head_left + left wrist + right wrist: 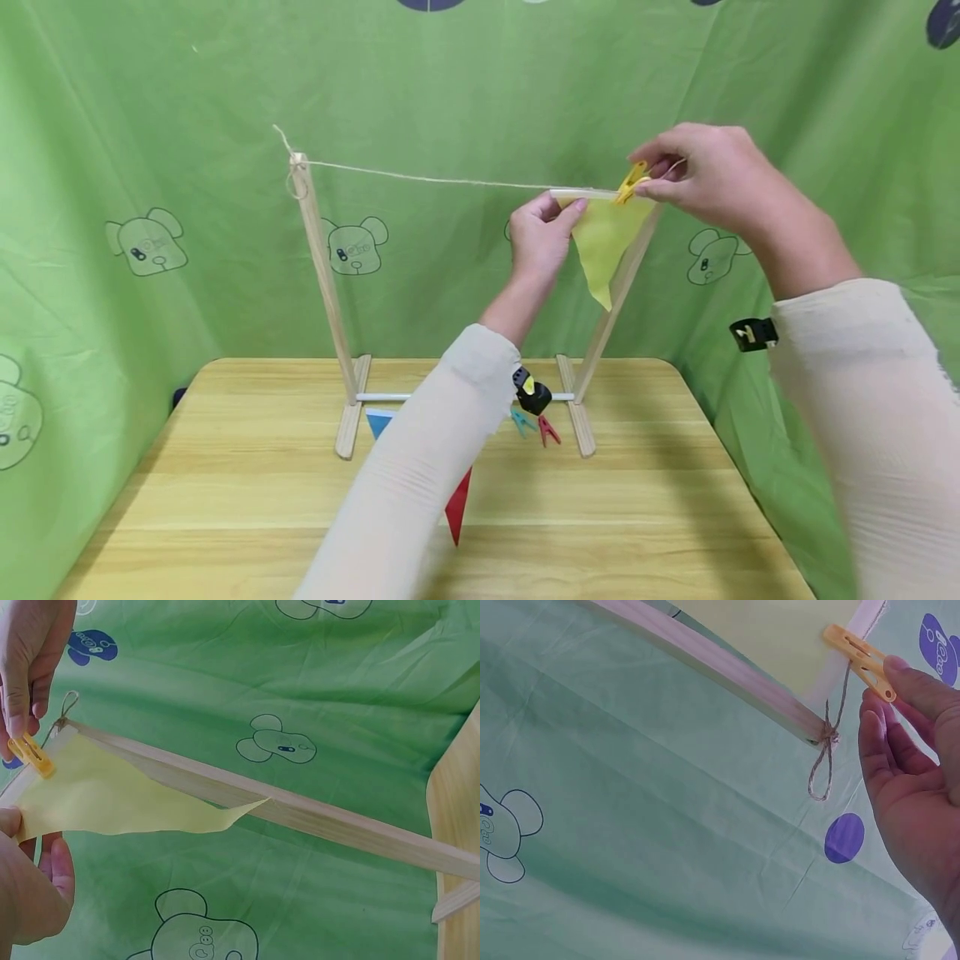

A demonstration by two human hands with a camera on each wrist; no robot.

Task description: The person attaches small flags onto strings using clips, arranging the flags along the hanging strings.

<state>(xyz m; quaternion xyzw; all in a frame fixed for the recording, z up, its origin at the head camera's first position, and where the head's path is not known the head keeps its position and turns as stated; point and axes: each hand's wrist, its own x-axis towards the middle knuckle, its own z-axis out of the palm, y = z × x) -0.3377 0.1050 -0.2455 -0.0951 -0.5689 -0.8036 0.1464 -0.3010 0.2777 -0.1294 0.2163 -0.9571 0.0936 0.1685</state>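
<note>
A yellow triangular pennant (606, 237) with a white top edge hangs point down at the right end of a string (420, 177). My left hand (542, 236) pinches its top left corner between thumb and fingers, close under the string. On the pennant's top edge, toward the right, sits a yellow clothespin (632, 183). The thumb and fingers of my right hand (701, 171) pinch the clothespin's handle end. In the right wrist view the clothespin (859, 660) lies across the white edge, beside the string's knot and loop (822, 769) at the post top.
Two wooden posts (324, 275) on flat feet carry the string, with a white bar (382, 397) joining them low down. On the table (225, 483) lie a blue pennant (377, 421), a red pennant (459, 507), a teal clothespin (522, 422) and a red clothespin (548, 431). My left sleeve partly covers the pennants.
</note>
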